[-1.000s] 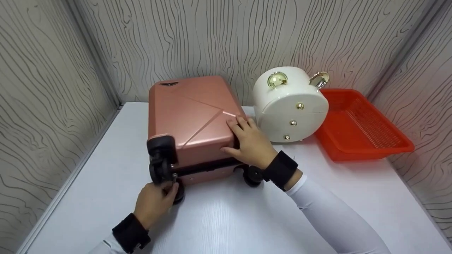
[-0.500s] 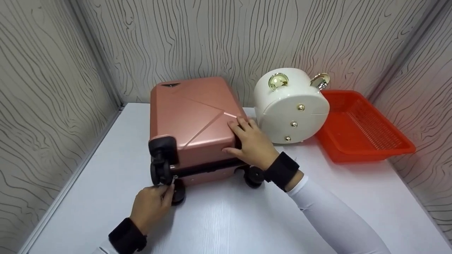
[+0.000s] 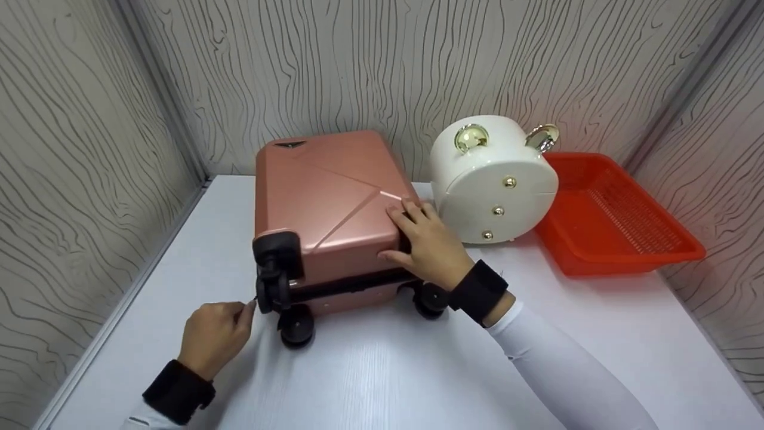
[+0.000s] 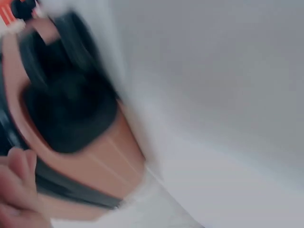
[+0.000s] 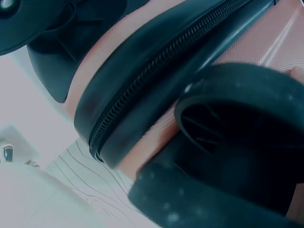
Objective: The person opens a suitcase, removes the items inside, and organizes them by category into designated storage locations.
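A rose-pink hard-shell suitcase (image 3: 334, 185) lies flat on the white table, its black wheels (image 3: 296, 325) toward me. At its near left corner my left hand (image 3: 216, 335) pinches the zipper pull, which is mostly hidden by the fingers. The left wrist view has these fingertips (image 4: 21, 164) against the black zipper band, beside a wheel housing (image 4: 71, 114). My right hand (image 3: 433, 248) rests with fingers spread on the suitcase's near right corner. Closed zipper teeth (image 5: 142, 78) run along the black band between the wheels in the right wrist view.
Right of the suitcase stands a round white case (image 3: 495, 179) with gold ears and gold knobs. A red plastic basket (image 3: 621, 263) sits farther right. Patterned wall panels (image 3: 358, 65) enclose the table (image 3: 370, 382) at the back and sides.
My left hand has moved left along the zipper, from between the near left wheels to the suitcase's left corner. My right hand has stayed on the suitcase.
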A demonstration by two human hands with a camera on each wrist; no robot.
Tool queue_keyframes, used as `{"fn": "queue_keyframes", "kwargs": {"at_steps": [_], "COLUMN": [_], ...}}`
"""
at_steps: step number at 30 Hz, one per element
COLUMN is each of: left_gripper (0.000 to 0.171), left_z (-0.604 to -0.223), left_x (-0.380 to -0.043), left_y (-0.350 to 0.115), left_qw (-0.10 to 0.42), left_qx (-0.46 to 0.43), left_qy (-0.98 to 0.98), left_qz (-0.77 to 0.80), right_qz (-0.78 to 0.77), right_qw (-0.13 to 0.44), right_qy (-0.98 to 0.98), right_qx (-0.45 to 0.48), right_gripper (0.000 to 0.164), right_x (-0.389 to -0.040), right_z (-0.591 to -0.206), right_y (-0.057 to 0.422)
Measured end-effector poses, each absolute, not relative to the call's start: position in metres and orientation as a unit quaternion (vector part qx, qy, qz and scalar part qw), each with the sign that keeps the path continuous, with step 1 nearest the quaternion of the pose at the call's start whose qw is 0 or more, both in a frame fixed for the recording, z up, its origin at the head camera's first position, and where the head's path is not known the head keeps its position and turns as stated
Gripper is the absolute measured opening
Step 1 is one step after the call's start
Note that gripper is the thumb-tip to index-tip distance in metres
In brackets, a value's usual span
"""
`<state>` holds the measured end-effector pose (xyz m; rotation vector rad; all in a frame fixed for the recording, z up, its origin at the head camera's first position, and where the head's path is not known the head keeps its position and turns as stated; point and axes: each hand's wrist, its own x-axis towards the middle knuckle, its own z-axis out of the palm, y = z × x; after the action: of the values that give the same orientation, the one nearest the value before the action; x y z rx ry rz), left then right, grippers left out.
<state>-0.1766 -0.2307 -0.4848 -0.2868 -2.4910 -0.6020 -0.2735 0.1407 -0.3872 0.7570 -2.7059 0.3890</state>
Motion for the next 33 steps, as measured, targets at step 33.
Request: {"fn": "queue_keyframes", "kwargs": {"at_steps": [33], "left_gripper": [0.039], "left_z": [-0.424], "left_x": [-0.231], "left_y": [-0.235], "left_qw": [0.368], "left_qx": [-0.061], "left_qy": [-0.865], "left_qz": [-0.335], "right_qz": [0.24], "right_qw": [0.105], "right_qy": [-0.936], "right_qx": [0.235], "right_gripper": [0.09], "right_x": [-0.269], "right_z": [-0.39], "right_y": [0.14]}}
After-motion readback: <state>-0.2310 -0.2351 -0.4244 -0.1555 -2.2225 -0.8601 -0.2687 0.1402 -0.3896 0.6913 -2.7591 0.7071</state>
